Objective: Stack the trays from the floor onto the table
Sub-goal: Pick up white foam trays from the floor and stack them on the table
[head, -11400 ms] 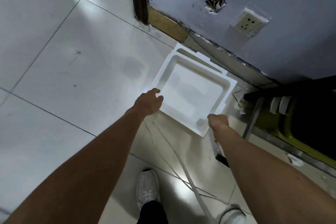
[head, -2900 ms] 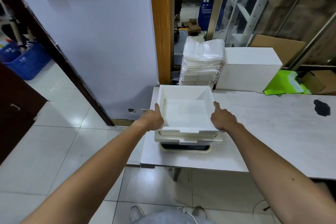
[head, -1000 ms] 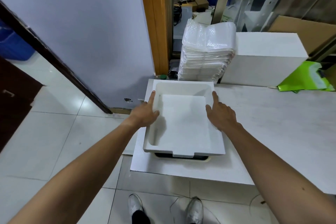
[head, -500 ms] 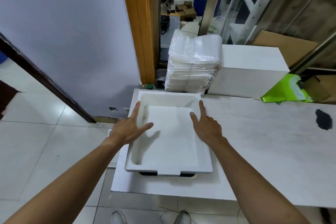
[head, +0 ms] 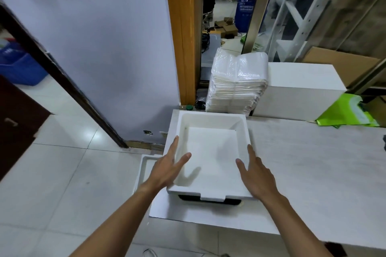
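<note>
A white foam tray (head: 211, 120) sits on top of a stack at the left end of the table (head: 313, 162); a dark tray (head: 208, 202) shows under its front edge. My left hand (head: 167, 168) hovers with straight fingers over the tray's left rim. My right hand (head: 253, 173) is spread over the right rim, fingers straight. Neither hand grips the tray. Another white tray (head: 144, 170) lies on the floor beside the table's left end, mostly hidden by my left arm.
A wrapped pile of white sheets (head: 236, 85) and a white box (head: 298, 92) stand behind the stack. A green bag (head: 346, 113) lies at the back right. A purple wall (head: 104, 58) and an orange door frame (head: 183, 33) rise to the left.
Both hands have come off the tray's rims and pulled back slightly toward me with fingers spread. The tray stays on the stack. The view has shifted, showing a tray on the floor.
</note>
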`<action>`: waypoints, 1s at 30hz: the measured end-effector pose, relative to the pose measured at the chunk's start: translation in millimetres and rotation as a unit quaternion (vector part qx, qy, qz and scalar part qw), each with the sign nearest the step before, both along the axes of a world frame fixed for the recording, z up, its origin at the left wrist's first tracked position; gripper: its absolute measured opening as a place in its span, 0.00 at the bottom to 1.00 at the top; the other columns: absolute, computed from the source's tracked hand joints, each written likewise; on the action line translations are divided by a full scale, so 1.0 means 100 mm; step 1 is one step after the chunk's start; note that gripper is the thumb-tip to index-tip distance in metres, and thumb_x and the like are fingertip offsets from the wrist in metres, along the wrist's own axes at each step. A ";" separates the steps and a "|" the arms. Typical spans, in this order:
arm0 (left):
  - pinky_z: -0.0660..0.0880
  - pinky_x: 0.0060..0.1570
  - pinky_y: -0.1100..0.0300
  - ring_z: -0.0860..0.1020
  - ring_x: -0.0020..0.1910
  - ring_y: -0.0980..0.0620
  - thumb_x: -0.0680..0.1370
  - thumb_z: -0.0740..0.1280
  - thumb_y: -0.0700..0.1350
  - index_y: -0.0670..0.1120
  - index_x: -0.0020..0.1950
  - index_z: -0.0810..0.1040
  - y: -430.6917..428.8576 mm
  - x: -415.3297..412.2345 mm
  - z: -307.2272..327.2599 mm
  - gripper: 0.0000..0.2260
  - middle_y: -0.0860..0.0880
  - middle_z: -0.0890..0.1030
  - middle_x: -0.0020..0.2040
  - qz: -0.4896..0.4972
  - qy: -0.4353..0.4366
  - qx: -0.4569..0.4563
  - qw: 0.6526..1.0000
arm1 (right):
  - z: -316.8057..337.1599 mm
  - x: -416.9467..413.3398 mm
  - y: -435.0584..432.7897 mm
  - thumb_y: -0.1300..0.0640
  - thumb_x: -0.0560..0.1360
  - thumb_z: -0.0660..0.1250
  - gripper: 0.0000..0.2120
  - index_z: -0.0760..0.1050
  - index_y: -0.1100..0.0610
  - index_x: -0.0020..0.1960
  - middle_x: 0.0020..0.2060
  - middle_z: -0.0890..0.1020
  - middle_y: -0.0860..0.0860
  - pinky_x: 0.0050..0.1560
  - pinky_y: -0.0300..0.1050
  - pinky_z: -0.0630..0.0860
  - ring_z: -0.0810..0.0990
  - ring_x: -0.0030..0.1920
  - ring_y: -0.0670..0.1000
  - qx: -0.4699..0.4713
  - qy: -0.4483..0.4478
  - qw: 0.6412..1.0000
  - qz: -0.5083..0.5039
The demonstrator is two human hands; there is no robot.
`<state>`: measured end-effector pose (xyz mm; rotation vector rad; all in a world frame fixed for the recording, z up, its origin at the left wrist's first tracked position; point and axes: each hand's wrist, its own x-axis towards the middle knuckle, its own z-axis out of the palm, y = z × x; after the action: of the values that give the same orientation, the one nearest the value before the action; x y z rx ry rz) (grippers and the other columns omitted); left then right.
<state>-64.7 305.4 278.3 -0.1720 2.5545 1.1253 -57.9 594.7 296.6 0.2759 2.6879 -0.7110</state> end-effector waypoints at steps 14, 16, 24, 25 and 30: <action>0.70 0.68 0.41 0.76 0.67 0.40 0.74 0.55 0.75 0.76 0.73 0.39 0.01 0.75 0.02 0.33 0.53 0.59 0.80 0.013 0.004 0.041 0.999 | -0.01 0.71 0.04 0.36 0.83 0.46 0.29 0.37 0.36 0.79 0.76 0.66 0.52 0.66 0.56 0.71 0.74 0.68 0.58 -0.042 0.023 0.999 -0.006; 0.75 0.63 0.41 0.77 0.65 0.41 0.73 0.55 0.76 0.76 0.73 0.39 -0.03 0.75 -0.01 0.35 0.52 0.59 0.80 -0.001 0.000 0.046 0.999 | -0.01 0.71 0.05 0.36 0.82 0.46 0.29 0.36 0.35 0.79 0.75 0.68 0.53 0.64 0.56 0.72 0.75 0.66 0.59 -0.038 0.019 0.999 0.000; 0.79 0.56 0.46 0.84 0.49 0.45 0.73 0.52 0.77 0.72 0.74 0.34 -0.10 0.70 0.05 0.38 0.45 0.66 0.77 -0.059 -0.033 -0.012 0.998 | 0.00 0.70 0.01 0.37 0.83 0.44 0.29 0.37 0.39 0.80 0.72 0.70 0.55 0.57 0.53 0.72 0.77 0.61 0.59 0.012 0.014 1.000 0.008; 0.79 0.57 0.45 0.83 0.50 0.44 0.72 0.52 0.77 0.72 0.74 0.33 -0.11 0.70 0.09 0.38 0.44 0.67 0.77 -0.068 -0.037 -0.022 0.997 | 0.00 0.70 0.01 0.38 0.83 0.44 0.30 0.38 0.41 0.81 0.71 0.69 0.56 0.56 0.53 0.72 0.77 0.61 0.59 0.028 0.016 0.999 0.014; 0.70 0.67 0.41 0.75 0.67 0.41 0.75 0.51 0.75 0.66 0.79 0.44 -0.29 0.67 0.32 0.36 0.44 0.76 0.70 -0.056 -0.044 -0.063 0.995 | 0.11 0.56 -0.02 0.42 0.83 0.49 0.29 0.52 0.51 0.81 0.73 0.64 0.59 0.69 0.54 0.65 0.66 0.70 0.58 0.136 0.078 0.986 0.060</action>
<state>2.5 276.9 310.3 -0.1047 2.5234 0.8967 -1.9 593.2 307.9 0.1264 2.9213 -0.3406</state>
